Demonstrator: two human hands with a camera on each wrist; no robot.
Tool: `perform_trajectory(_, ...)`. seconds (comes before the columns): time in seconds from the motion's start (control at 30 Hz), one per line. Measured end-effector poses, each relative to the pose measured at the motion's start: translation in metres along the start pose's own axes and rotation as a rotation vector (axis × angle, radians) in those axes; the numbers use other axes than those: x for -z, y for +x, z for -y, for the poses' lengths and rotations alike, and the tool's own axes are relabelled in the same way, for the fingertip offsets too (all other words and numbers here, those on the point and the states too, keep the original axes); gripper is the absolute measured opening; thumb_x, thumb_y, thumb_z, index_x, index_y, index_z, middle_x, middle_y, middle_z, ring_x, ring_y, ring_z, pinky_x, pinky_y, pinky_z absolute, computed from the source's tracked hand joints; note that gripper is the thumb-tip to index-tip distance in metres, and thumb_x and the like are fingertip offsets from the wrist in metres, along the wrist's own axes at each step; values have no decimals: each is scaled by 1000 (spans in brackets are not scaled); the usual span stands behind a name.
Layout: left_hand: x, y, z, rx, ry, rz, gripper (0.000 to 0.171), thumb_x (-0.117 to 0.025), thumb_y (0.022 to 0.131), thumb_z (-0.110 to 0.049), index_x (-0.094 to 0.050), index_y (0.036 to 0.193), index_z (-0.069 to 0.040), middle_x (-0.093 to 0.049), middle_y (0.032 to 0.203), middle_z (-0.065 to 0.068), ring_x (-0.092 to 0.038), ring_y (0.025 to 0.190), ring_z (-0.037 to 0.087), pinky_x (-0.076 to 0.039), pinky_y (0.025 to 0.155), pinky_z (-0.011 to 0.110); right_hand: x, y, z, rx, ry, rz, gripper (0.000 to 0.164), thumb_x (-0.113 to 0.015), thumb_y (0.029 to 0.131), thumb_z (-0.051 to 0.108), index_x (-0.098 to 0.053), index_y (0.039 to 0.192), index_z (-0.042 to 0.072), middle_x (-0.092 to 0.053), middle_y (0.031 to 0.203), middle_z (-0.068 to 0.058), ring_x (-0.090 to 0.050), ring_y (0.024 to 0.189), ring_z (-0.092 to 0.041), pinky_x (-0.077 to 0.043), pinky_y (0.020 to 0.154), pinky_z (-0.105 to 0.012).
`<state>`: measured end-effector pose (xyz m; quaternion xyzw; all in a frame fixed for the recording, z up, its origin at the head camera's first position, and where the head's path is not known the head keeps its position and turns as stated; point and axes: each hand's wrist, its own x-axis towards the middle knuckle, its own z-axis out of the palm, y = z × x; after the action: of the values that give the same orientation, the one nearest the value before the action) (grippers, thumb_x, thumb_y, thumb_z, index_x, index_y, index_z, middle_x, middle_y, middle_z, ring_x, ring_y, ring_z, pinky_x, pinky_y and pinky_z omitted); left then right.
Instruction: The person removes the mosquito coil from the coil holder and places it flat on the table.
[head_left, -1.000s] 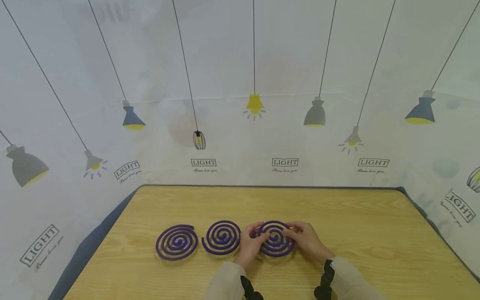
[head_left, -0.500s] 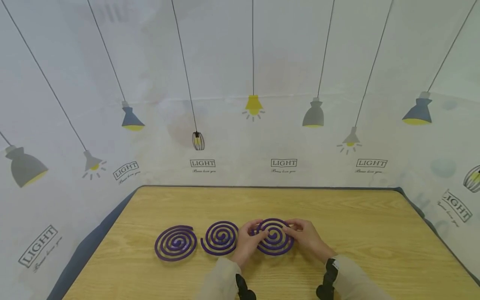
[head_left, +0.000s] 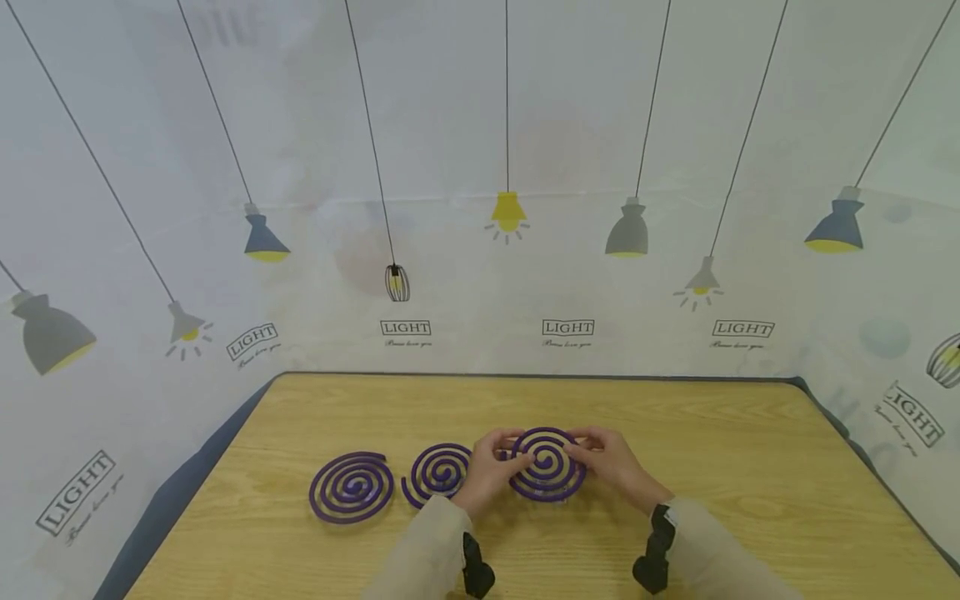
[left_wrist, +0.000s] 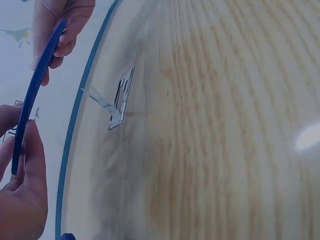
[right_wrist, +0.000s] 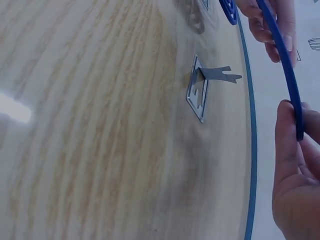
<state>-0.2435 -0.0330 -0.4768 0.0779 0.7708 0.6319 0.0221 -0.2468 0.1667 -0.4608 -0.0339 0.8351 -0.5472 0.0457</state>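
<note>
A purple mosquito coil (head_left: 545,460) is held by its edges between both hands in the head view. My left hand (head_left: 489,468) pinches its left side between thumb and fingers; my right hand (head_left: 617,467) pinches the right side. Both wrist views show this coil (left_wrist: 34,92) edge-on, raised above the table. Under it a small flat metal stand (right_wrist: 199,89) lies on the wood, with one forked prong (right_wrist: 222,75) standing up, apart from the coil. Two more purple coils lie to the left: a near one (head_left: 444,473), partly covered by my left hand and sleeve, and a farther one (head_left: 357,487).
The wooden table (head_left: 750,483) has a dark edge at the back and sides. Behind it hangs a pale wall covering (head_left: 450,275) printed with lamps. In the right wrist view, another coil (right_wrist: 229,11) is over a second metal stand at the top.
Both hands have raised the held coil and shifted it slightly toward the back of the table. Part of the metal stand now shows beneath it. The other two coils have stayed put.
</note>
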Motion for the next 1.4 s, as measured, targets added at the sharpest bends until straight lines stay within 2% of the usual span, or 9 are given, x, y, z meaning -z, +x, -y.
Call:
perform_trajectory(0.17,7,5,-4,0,53,13,38,-69,76,-17,-59,112,-8,-59,99,6,-53,91,20,-46,77,35,4,3,5,5,107,53,35,-59,85,12,-53,114,-7,-62,87,-12,-62,75,-22,-53,65,-32)
perform_trajectory(0.3,12,7,-8,8,94,7,36,-67,79,-18,-58,113,-10,-58,102,5,-52,94,21,-44,81,36,4,5,8,1,125,70,34,-58,85,9,-52,113,-9,-62,88,-14,-62,75,-23,-53,67,-35)
perform_trajectory(0.5,16,11,-12,31,14,-51,37,-64,80,-10,-56,115,-1,-57,99,12,-57,78,19,-50,65,30,2,14,10,-46,132,46,31,-57,86,7,-53,114,-6,-63,87,-13,-62,69,-20,-52,66,-41)
perform_trajectory(0.73,13,17,-7,90,-71,-120,39,-63,79,-4,-53,116,3,-54,98,16,-58,78,18,-51,66,29,0,22,7,-43,158,-12,31,-58,85,5,-53,112,-9,-63,82,-13,-61,63,-18,-53,62,-39)
perform_trajectory(0.97,6,19,-5,83,-158,-182,38,-62,78,1,-51,113,10,-55,94,19,-59,73,18,-52,62,27,-3,23,3,-56,175,-76,30,-59,83,4,-54,111,-9,-63,80,-12,-61,62,-17,-53,60,-38)
perform_trajectory(1.13,6,19,-4,102,-173,-192,37,-60,80,2,-50,115,8,-55,95,19,-60,73,20,-52,62,29,-4,26,0,-50,203,-90,29,-58,84,4,-54,110,-8,-64,85,-14,-61,63,-17,-53,61,-39)
perform_trajectory(1.2,6,15,-10,108,-168,-192,36,-58,81,3,-50,115,7,-55,97,20,-60,74,23,-53,63,32,-4,26,0,-55,211,-92,29,-58,84,5,-54,111,-8,-64,87,-15,-62,66,-19,-53,61,-39)
perform_trajectory(1.4,3,20,-4,120,-168,-189,36,-57,81,3,-50,116,5,-54,97,17,-59,70,17,-53,63,33,-4,29,0,-75,198,-102,29,-57,85,6,-55,112,-5,-63,93,-17,-62,69,-19,-53,62,-40)
